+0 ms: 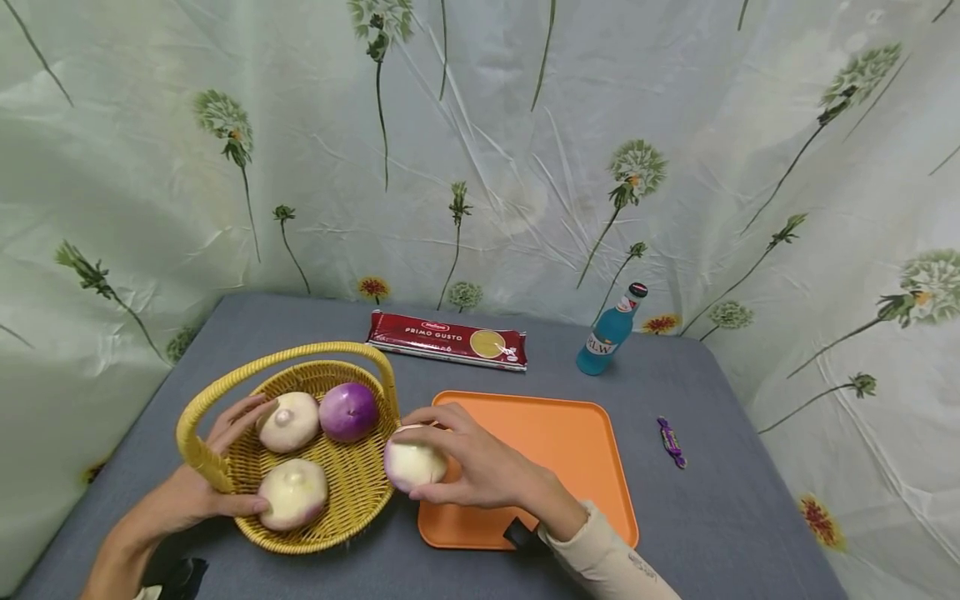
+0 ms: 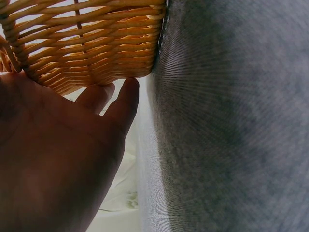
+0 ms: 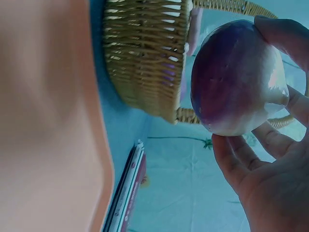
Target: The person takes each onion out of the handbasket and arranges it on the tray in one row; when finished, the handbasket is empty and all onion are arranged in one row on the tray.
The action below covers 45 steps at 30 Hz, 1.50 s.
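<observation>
A yellow wicker basket (image 1: 352, 475) with a tall arched handle stands on the left side of the table. Inside lie two pale turnips (image 1: 292, 496) and a purple-topped turnip (image 1: 348, 412). My left hand (image 1: 183, 492) grips the basket's left side, its thumb over the rim beside the nearer pale turnip. In the left wrist view, fingers (image 2: 123, 104) of that hand reach along the wicker wall. Another turnip (image 3: 236, 79), white with a purple side, is held by my right hand (image 1: 480, 458) between thumb and fingertips. It is just right of the basket, above the left edge of the orange tray (image 1: 547, 425).
Behind the basket and tray lies a red packet (image 1: 450, 340) labelled Primo Gusto. A blue bottle (image 1: 611, 332) with a dark cap stands at the back right. On the right is a purple wrapped candy (image 1: 672, 442). A flower-patterned curtain (image 1: 510, 167) hangs behind the grey-covered table (image 1: 720, 517).
</observation>
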Each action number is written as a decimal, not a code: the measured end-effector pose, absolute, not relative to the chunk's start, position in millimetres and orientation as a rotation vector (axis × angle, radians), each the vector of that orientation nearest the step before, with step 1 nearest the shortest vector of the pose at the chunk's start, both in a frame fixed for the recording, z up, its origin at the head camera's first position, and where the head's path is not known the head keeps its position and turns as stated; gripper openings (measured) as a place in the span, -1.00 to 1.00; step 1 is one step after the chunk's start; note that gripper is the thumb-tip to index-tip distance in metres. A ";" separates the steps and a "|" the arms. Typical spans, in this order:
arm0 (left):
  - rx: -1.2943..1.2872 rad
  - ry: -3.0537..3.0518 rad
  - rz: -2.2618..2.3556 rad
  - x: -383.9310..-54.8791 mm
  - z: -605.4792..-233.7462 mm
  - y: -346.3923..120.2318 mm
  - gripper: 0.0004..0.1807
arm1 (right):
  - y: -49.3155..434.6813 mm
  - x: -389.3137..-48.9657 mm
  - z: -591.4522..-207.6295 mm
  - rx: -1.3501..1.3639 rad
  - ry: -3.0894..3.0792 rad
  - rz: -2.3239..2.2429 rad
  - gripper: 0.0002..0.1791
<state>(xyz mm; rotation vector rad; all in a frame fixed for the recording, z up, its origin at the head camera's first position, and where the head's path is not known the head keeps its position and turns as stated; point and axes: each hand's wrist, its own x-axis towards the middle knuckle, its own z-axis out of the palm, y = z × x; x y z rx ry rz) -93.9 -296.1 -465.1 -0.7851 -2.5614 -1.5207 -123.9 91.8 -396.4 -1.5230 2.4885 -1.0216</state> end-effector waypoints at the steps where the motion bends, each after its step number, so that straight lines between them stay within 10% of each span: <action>1: -0.784 -2.562 -1.520 -94.1 -465.2 -296.0 0.28 | 94.0 -123.6 -396.8 -1.496 2.492 -1.021 -0.42; 45: -0.794 -2.555 -1.521 -93.3 -465.6 -295.9 0.27 | 138.3 -130.1 -423.2 -1.173 2.634 -0.919 -0.41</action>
